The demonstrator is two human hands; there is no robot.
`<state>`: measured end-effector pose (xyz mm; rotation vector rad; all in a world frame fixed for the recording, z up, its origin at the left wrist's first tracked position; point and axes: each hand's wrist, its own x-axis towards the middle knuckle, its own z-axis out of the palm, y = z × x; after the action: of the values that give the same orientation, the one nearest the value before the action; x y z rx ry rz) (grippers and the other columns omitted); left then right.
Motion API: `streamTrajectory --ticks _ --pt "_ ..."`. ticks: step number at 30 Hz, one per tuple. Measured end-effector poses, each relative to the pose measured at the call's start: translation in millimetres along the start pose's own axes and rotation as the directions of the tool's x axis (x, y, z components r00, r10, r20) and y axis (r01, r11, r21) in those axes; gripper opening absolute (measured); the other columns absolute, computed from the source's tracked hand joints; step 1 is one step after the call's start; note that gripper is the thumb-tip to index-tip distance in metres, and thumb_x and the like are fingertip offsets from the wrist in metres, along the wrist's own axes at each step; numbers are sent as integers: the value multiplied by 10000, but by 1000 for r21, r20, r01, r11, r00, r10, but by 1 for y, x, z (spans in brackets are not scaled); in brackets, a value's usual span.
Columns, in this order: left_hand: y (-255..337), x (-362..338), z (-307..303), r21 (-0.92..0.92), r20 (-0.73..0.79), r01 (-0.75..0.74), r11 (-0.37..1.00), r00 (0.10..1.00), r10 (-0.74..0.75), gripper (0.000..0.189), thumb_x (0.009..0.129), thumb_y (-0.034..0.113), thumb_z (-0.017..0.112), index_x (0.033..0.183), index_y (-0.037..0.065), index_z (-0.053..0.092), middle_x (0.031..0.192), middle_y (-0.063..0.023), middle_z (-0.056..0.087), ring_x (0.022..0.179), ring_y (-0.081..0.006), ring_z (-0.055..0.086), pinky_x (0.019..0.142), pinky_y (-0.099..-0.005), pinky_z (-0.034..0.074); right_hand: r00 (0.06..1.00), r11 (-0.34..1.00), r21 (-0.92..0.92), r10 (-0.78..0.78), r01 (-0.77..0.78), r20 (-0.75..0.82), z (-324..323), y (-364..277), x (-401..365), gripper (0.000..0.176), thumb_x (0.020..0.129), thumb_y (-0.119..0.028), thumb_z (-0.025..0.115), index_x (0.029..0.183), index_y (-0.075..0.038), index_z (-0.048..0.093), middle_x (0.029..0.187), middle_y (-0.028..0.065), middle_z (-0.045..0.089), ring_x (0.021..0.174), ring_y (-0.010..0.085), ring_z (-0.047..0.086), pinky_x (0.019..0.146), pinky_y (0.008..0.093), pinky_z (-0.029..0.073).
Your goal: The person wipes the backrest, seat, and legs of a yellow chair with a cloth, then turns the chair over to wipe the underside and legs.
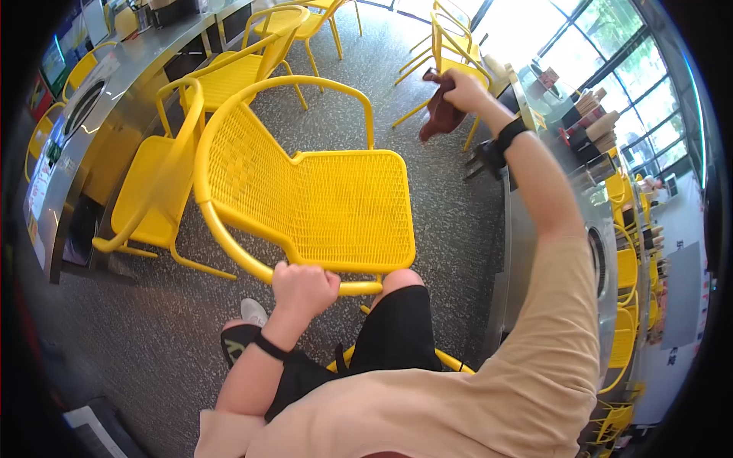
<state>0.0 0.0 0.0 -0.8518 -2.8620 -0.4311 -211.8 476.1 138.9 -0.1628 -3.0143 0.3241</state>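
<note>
A yellow woven armchair [347, 202] stands right in front of me, its seat turned to the right. My left hand [305, 290] is wrapped around its near armrest. Up and to the right, my right hand [466, 91] is raised and grips a reddish-brown cloth [441, 114] that hangs crumpled from the fingers. The cloth is apart from the armchair, over the floor between it and the right-hand table. Part of the cloth is hidden by the fingers.
More yellow chairs [156, 183] stand to the left beside a long metal-edged table [137, 72]. On the right runs another metal table [527, 229] with chopstick holders [599, 130] on it. Speckled grey floor [450, 206] lies between. Large windows are at the back right.
</note>
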Motion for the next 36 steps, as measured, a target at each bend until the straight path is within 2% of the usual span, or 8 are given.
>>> streamTrajectory --ticks 5,7,11,15,20,24,31,36 --pt "10 5 13 22 -9 -20 1000 1000 20 284 751 276 653 542 84 662 509 -119 610 449 -285 587 609 -411 432 964 953 188 254 -237 -74 158 73 13 603 782 -86 663 1334 -66 421 1217 390 491 1119 576 562 1013 519 492" --pt "5 14 13 38 -3 -29 999 1000 29 270 733 266 661 526 96 624 488 -101 579 445 -279 560 596 -406 422 977 957 231 199 -176 -81 201 84 25 653 826 -89 660 1387 -98 326 1288 420 417 1129 614 557 1010 548 496" --pt "4 13 14 67 44 -79 995 996 76 293 724 282 669 508 134 539 473 -73 537 430 -265 533 561 -395 396 1000 926 377 4 -13 24 306 100 40 331 855 -49 650 1180 -102 626 1306 289 499 1160 462 619 1038 487 496" --pt "1 14 19 72 66 -96 993 994 92 254 680 267 662 527 124 520 491 -69 491 462 -275 502 574 -400 368 994 954 281 -111 104 8 364 54 26 266 934 -231 654 1192 -165 667 1275 222 545 1147 417 622 1023 463 508" --pt "1 12 20 87 93 -82 993 993 74 231 698 271 633 554 120 533 508 -51 517 477 -263 527 597 -395 388 998 996 49 -69 68 10 392 54 17 268 1022 -296 556 1249 -224 678 1246 116 576 1149 323 639 933 472 539" --pt "2 11 20 131 103 -70 989 993 56 251 704 271 637 541 127 512 511 -46 525 476 -261 527 602 -398 387 984 984 63 161 -166 75 365 52 8 297 1044 -338 530 1268 -213 681 1293 112 558 1177 315 636 980 450 539" --pt "6 14 19 152 75 -40 988 997 29 286 713 264 654 517 132 493 488 -64 511 466 -274 517 595 -405 368 736 687 272 657 -674 164 354 73 -5 374 1039 -366 528 1330 -180 670 1371 159 564 1211 355 625 1033 447 513" --pt "13 21 16 192 55 -54 980 998 44 313 714 283 673 486 112 543 481 -88 539 447 -282 534 565 -406 365 786 691 398 600 -603 149 378 115 -60 434 997 -364 569 1288 -60 678 1242 233 696 1179 400 647 1021 468 505"
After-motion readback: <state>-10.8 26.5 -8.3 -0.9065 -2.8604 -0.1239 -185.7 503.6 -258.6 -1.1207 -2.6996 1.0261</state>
